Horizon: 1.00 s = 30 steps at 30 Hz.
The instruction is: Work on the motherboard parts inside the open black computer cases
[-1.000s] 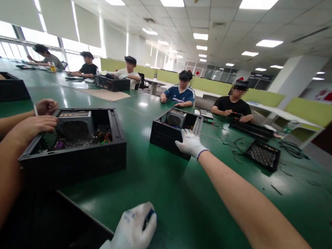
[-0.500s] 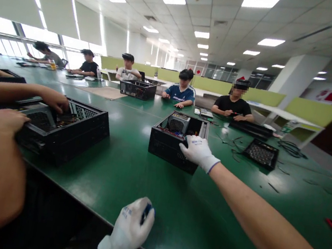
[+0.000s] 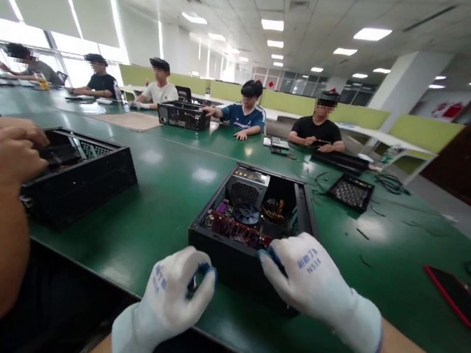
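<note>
An open black computer case (image 3: 223,253) lies on the green table in front of me. Inside it show a grey power supply (image 3: 248,187), a round cooling fan (image 3: 246,214) and a dark red circuit card (image 3: 227,226). My right hand (image 3: 309,273), in a white glove with blue fingertips, grips the near right edge of the case, thumb outside. Close to the case's near left corner is my left hand (image 3: 173,295), gloved alike, its fingers curled round toward the thumb. Whatever it may hold is hidden by the fingers.
At left, a co-worker's hand (image 3: 4,153) reaches over another black case (image 3: 84,187). People sit across the table, one touching a third case (image 3: 185,115). Right of my case lie a black tray (image 3: 350,191), a red-edged dark panel (image 3: 463,299) and cables (image 3: 392,183).
The computer case has come nearer to me and turned, with my right hand on its edge. My left hand has risen slightly leftward, toward the case. The view has shifted rightward.
</note>
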Tool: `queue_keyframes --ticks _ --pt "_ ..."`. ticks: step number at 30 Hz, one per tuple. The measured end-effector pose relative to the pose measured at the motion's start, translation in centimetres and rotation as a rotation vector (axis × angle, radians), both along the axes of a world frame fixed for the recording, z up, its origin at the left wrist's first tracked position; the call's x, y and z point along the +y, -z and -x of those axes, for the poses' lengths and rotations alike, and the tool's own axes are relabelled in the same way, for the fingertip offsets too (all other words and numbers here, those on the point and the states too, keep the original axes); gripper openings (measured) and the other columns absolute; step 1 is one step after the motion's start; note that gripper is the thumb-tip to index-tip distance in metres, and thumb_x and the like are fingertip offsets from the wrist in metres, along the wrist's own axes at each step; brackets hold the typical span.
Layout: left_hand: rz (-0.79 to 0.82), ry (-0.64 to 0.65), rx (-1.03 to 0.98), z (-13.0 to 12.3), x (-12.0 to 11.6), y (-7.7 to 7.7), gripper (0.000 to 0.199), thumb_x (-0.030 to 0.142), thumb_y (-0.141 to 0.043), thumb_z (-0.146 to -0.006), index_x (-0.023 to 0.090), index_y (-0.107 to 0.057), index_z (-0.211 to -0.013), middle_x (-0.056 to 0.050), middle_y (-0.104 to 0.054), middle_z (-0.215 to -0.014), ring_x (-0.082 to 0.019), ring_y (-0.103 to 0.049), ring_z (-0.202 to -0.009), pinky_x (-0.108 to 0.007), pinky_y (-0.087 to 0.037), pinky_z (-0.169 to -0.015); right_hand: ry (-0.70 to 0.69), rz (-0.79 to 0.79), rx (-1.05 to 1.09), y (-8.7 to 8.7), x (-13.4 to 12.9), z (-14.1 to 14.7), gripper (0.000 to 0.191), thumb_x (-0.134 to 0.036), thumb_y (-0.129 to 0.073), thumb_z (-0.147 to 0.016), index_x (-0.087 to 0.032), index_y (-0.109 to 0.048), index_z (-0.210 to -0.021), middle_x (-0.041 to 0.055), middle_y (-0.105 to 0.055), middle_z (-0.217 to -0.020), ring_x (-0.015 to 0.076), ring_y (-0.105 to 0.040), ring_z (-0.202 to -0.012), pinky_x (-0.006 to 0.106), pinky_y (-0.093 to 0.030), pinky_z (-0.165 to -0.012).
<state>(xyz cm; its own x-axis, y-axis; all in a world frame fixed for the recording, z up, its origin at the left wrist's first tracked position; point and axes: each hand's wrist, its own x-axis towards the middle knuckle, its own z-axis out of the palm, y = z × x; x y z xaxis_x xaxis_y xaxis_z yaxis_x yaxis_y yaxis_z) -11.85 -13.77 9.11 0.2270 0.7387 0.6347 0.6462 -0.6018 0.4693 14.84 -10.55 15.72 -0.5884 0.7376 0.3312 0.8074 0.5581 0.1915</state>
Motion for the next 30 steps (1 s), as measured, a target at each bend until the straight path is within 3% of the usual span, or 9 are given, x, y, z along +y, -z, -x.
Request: queue_keyframes --ticks 3,6,12,16,20,24,30 --pt "-0.107 0.035 0.106 -1.2 0.0 -4.0 0.005 0.025 -0.058 -0.096 0.022 -0.060 -0.093 0.000 -0.059 -0.076 -0.017 -0.056 -0.066 -0.032 -0.041 -0.065 -0.046 0.021 0.037 -0.1 -2.4 -0.6 0.038 -0.041 -0.042 -0.107 -0.022 -0.056 -0.077 0.0019 -0.061 -0.069 0.0183 -0.052 -0.063 0.037 -0.025 -0.070" --pt "-0.085 0.051 0.230 -2.3 0.6 -5.9 0.009 0.029 -0.056 -0.098 0.022 -0.059 -0.093 0.000 -0.059 -0.078 -0.018 -0.057 -0.068 -0.033 -0.041 -0.065 -0.086 0.015 0.088 -0.1 -4.6 -1.2 0.035 -0.038 -0.046 -0.106 -0.023 -0.054 -0.075 0.0010 -0.058 -0.068 0.0185 -0.048 -0.063 0.037 -0.024 -0.069" --pt "0.028 0.175 0.517 -3.5 -0.2 -6.4 0.016 0.031 -0.049 -0.101 0.024 -0.052 -0.087 -0.001 -0.061 -0.081 -0.020 -0.060 -0.073 -0.035 -0.041 -0.065 -0.142 0.048 0.183 0.0 -8.0 -2.3 0.023 -0.030 -0.055 -0.100 -0.023 -0.055 -0.078 0.0006 -0.059 -0.072 0.0195 -0.047 -0.066 0.036 -0.028 -0.071" --pt "0.107 0.207 0.561 -3.6 -2.8 -6.4 0.014 0.030 -0.048 -0.101 0.025 -0.050 -0.088 0.000 -0.062 -0.083 -0.021 -0.060 -0.072 -0.035 -0.041 -0.065 -0.174 0.038 0.269 -0.5 -9.8 -2.4 0.018 -0.028 -0.058 -0.098 -0.024 -0.060 -0.081 0.0012 -0.062 -0.075 0.0204 -0.050 -0.068 0.036 -0.033 -0.071" --pt "0.140 0.197 0.556 -3.9 -4.6 -6.7 0.014 0.031 -0.049 -0.099 0.027 -0.048 -0.086 0.000 -0.060 -0.079 -0.022 -0.058 -0.064 -0.036 -0.037 -0.058 -0.196 0.061 0.324 -1.4 -11.0 -2.5 0.025 -0.032 -0.051 -0.102 -0.024 -0.064 -0.083 0.0028 -0.067 -0.076 0.0200 -0.054 -0.066 0.036 -0.038 -0.069" --pt "0.154 0.180 0.555 -4.2 -4.8 -6.9 0.012 0.030 -0.049 -0.097 0.027 -0.048 -0.086 0.001 -0.059 -0.078 -0.022 -0.059 -0.064 -0.036 -0.036 -0.056 -0.172 0.226 0.251 -2.2 -9.5 -3.2 0.024 -0.037 -0.053 -0.103 -0.023 -0.067 -0.088 0.0035 -0.069 -0.084 0.0191 -0.059 -0.073 0.033 -0.040 -0.068" --pt "0.150 0.161 0.535 -4.3 -4.6 -6.9 0.013 0.030 -0.050 -0.097 0.027 -0.048 -0.084 0.001 -0.059 -0.077 -0.022 -0.059 -0.063 -0.036 -0.038 -0.057 -0.074 0.184 -0.110 -1.9 -1.7 -2.3 0.030 -0.045 -0.057 -0.101 -0.019 -0.071 -0.098 0.0095 -0.073 -0.090 0.0246 -0.066 -0.082 0.038 -0.041 -0.077"
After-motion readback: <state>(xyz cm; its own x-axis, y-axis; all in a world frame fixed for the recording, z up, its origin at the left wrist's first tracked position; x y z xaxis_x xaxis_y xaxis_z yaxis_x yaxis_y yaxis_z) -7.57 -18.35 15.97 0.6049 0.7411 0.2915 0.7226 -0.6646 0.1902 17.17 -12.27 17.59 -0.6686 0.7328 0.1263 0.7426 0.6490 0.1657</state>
